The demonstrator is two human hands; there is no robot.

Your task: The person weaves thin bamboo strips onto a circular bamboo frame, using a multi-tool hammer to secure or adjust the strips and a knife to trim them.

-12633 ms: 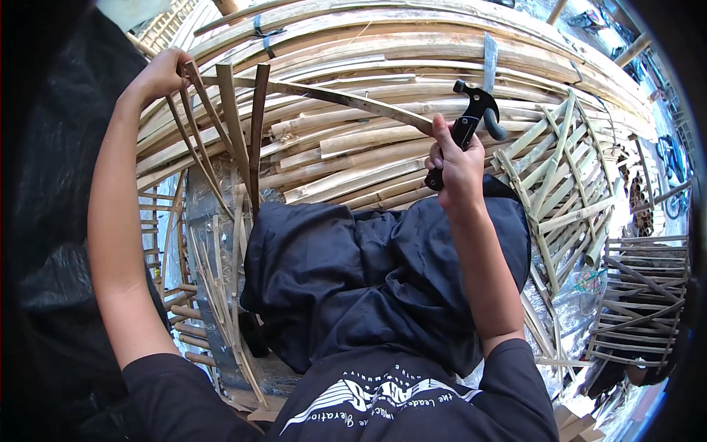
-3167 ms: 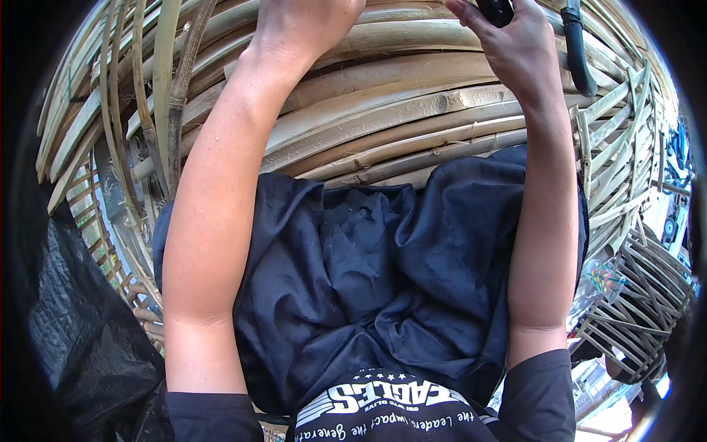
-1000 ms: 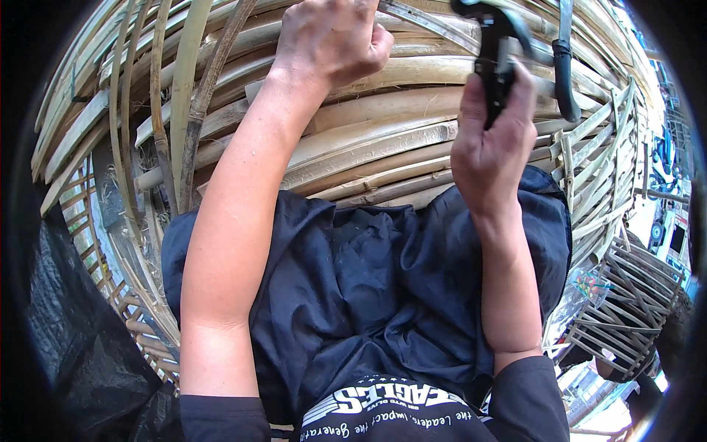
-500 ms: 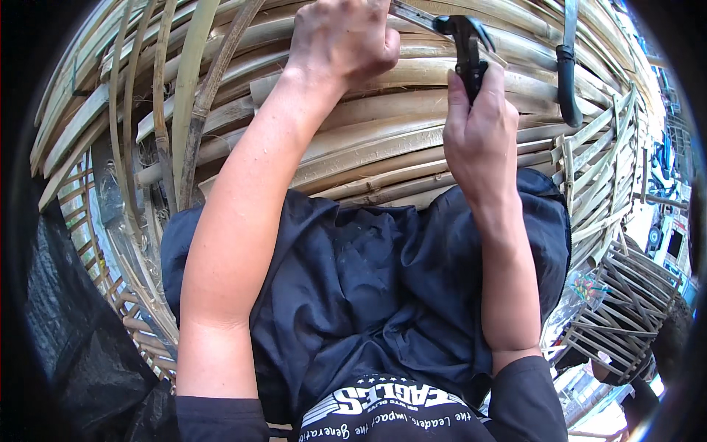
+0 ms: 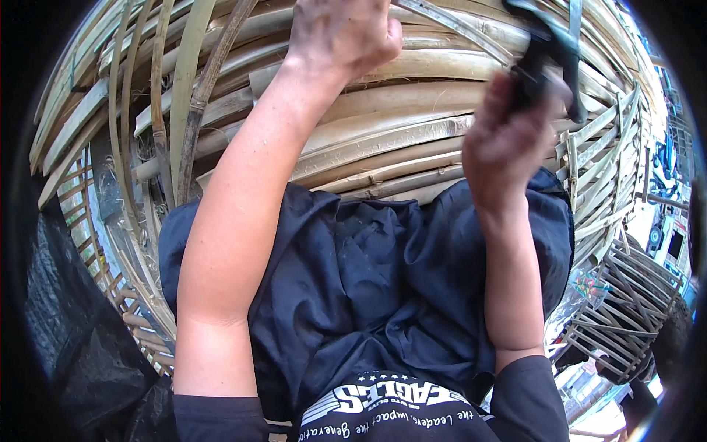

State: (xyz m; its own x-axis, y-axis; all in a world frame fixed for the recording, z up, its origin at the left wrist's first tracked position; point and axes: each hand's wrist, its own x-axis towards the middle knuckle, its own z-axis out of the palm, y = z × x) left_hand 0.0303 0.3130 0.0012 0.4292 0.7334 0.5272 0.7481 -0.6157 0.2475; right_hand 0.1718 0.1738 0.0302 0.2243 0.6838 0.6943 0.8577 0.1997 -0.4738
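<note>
A claw hammer (image 5: 534, 55) with a black handle is in my right hand (image 5: 512, 132), closed round it; both are smeared by motion. The hammer is off the wood, at the upper right. My left hand (image 5: 342, 33) is closed in a fist at the top edge, over the bamboo slats, with its fingertips hidden. Beside its knuckles, a thin greyish strip (image 5: 460, 31) runs down to the right, seemingly out of the fist. Beneath both hands lies a curved surface of pale split bamboo slats (image 5: 390, 103), side by side, against my lap.
Upright bamboo strips (image 5: 188, 96) cross the slats at the left. A dark bar with a hooked end (image 5: 576, 103) hangs behind the hammer. Woven bamboo lattice (image 5: 607, 162) curves down the right side, near a slatted bamboo basket (image 5: 618, 309). Black plastic sheeting (image 5: 74, 317) lies at the lower left.
My right hand has swung the hammer to the right, away from the thin strip's end, which now shows. The left hand stays nearly still.
</note>
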